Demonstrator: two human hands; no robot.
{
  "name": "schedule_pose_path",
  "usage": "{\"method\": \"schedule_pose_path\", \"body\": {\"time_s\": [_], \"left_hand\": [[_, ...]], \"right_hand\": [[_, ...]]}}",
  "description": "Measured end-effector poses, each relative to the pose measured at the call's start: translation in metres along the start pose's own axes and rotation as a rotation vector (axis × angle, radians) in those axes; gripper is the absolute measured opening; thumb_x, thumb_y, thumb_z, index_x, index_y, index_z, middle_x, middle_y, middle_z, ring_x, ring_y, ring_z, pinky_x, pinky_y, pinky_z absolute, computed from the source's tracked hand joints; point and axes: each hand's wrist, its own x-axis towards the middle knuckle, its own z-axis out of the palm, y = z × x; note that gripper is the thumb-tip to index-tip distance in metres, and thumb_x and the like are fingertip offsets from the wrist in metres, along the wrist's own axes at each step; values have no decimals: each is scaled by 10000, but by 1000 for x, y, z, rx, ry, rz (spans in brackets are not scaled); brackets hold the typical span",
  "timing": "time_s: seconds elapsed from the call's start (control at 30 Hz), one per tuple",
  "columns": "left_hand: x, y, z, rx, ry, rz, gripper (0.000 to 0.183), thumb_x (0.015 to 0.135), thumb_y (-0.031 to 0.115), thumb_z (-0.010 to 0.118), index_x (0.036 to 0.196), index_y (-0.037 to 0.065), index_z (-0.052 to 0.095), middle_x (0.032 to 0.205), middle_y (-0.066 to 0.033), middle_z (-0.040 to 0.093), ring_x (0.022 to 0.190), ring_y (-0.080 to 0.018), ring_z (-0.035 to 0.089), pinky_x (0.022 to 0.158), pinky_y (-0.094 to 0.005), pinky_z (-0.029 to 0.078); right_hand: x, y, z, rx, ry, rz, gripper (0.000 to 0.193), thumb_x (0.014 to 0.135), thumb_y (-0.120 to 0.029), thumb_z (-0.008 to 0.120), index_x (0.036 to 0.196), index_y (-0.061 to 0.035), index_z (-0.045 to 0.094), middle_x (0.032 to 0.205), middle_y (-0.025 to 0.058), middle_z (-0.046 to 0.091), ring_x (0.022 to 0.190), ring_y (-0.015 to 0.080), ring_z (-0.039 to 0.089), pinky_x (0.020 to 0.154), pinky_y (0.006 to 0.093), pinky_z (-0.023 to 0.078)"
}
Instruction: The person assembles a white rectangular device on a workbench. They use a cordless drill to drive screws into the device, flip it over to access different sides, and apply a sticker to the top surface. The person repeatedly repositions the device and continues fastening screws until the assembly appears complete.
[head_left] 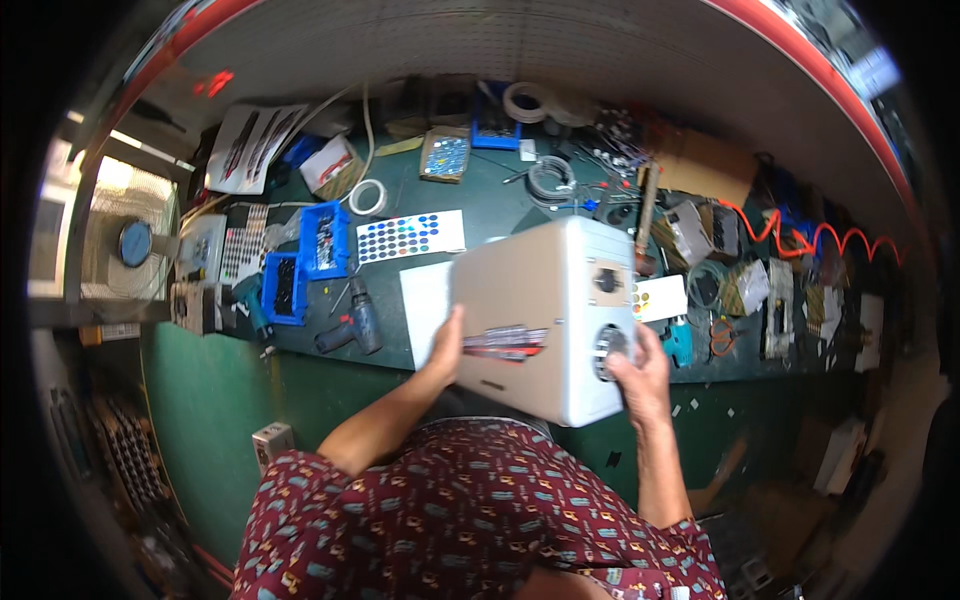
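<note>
Between both hands I hold a box-shaped metal device case (pixel 510 290), tilted, over the front edge of the workbench. Its broad side is beige-grey with a dark and red graphic label. The silver end panel faces right and carries a dark socket and a round vent grille (pixel 609 352). My left hand (pixel 447 345) grips the left end, its fingers partly hidden behind the case. At the other end, my right hand (pixel 641 375) is closed on the panel's edge, the thumb beside the grille.
On the green workbench (pixel 400 190) lie a cordless drill (pixel 358 322), blue parts bins (pixel 323 240), a sheet of round stickers (pixel 410 236), a tape roll (pixel 368 197) and coiled cable (pixel 551 180). Orange-handled scissors (pixel 722 337) and a red coiled hose (pixel 800 240) are at the right. A fan (pixel 135 243) stands left.
</note>
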Motion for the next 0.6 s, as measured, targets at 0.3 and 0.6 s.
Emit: {"method": "schedule_pose_path", "body": {"time_s": [0.3, 0.6], "left_hand": [[34, -33, 74, 141, -97, 23, 657, 1092, 530, 308, 1467, 12, 461, 1302, -179, 620, 1126, -265, 670, 999, -418, 557], [-119, 110, 22, -223, -414, 71, 808, 1067, 649, 170, 1528, 23, 388, 1412, -187, 578, 1278, -296, 601, 1069, -452, 527]], "right_hand": [[-7, -16, 7, -404, 118, -33, 945, 722, -217, 925, 1442, 94, 398, 1196, 196, 672, 1065, 228, 667, 951, 363, 545], [-14, -23, 101, -523, -285, -178, 560, 850, -213, 821, 1278, 78, 607, 1190, 223, 717, 1141, 244, 685, 991, 339, 539]]}}
